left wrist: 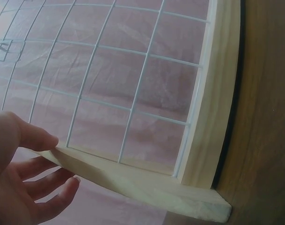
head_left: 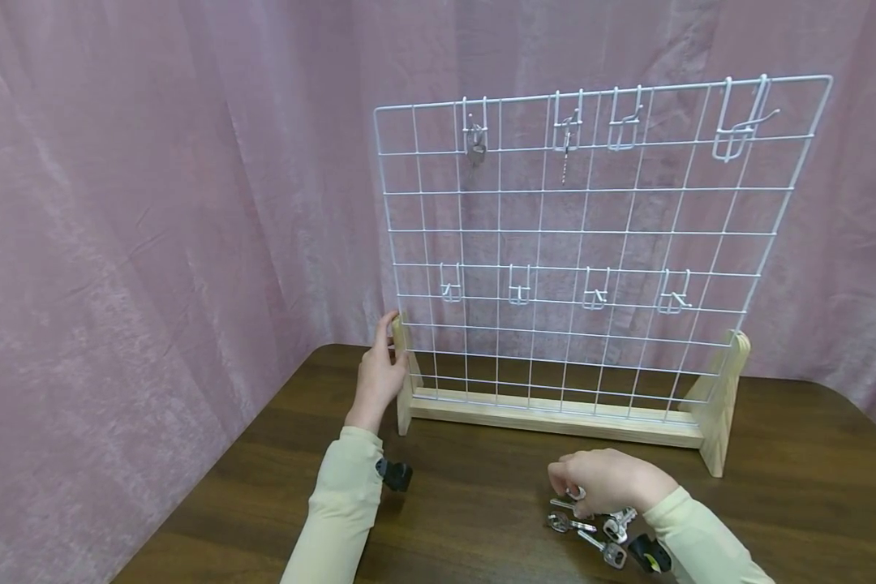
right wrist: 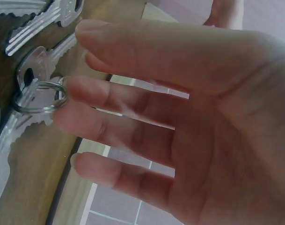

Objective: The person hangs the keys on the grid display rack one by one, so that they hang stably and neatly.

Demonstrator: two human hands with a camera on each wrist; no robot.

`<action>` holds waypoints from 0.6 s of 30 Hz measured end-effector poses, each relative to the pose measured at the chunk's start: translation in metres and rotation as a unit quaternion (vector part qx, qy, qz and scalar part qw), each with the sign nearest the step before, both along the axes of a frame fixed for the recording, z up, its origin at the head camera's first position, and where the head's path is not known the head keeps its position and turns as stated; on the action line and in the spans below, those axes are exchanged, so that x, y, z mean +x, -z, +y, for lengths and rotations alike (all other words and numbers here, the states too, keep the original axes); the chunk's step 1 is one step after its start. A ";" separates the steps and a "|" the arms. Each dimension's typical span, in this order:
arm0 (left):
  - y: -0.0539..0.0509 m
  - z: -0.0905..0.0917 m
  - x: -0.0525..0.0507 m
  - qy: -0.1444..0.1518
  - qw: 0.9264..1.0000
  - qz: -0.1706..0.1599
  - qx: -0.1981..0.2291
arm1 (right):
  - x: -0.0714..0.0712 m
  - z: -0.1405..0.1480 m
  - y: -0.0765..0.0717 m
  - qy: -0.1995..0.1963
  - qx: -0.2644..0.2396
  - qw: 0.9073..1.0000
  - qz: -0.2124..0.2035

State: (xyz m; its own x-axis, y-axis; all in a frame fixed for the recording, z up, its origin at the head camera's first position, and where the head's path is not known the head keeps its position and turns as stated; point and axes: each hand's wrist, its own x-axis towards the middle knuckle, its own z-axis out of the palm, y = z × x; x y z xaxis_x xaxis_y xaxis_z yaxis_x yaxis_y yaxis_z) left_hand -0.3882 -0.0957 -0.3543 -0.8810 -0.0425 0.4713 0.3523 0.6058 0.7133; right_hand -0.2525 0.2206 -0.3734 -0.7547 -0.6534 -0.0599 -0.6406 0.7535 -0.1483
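My left hand (head_left: 380, 377) grips the wooden side support (head_left: 404, 410) of a white wire grid rack, thumb on one side and fingers on the other in the left wrist view. On the table, my right hand (head_left: 606, 478) reaches down over several loose silver keys (head_left: 613, 556). In the right wrist view its fingers are nearly straight, and two fingertips touch or nearly touch a metal key ring (right wrist: 59, 108) on one key. A key (head_left: 476, 146) hangs from the leftmost upper hook, and another key (head_left: 565, 154) hangs from the hook to its right.
White hooks line the grid (head_left: 482, 230) in an upper and a lower row. The two upper right hooks (head_left: 733, 130) and the lower hooks (head_left: 520, 294) are bare. A wooden base bar (head_left: 555, 418) joins the side supports on the brown table (head_left: 467, 503). Pink curtains (head_left: 190, 203) hang behind.
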 end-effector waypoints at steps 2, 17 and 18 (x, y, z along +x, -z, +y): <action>0.000 0.000 0.000 -0.001 1.000 0.000 0.000 | 0.001 -0.001 0.000 -0.002 0.002 1.000 -0.003; 0.000 0.000 -0.001 0.002 1.000 0.000 -0.001 | 0.003 -0.001 0.002 0.032 0.020 0.999 0.001; 0.000 0.000 -0.001 0.002 1.000 0.000 -0.002 | 0.003 -0.001 0.002 0.038 0.022 0.999 -0.002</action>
State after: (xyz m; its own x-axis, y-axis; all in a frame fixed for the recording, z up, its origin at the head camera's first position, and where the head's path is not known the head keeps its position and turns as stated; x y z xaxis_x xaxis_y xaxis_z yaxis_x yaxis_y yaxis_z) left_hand -0.3892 -0.0960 -0.3543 -0.8815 -0.0369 0.4707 0.3544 0.6068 0.7114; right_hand -0.2493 0.2200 -0.3752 -0.8019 -0.5907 -0.0892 -0.5806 0.8058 -0.1167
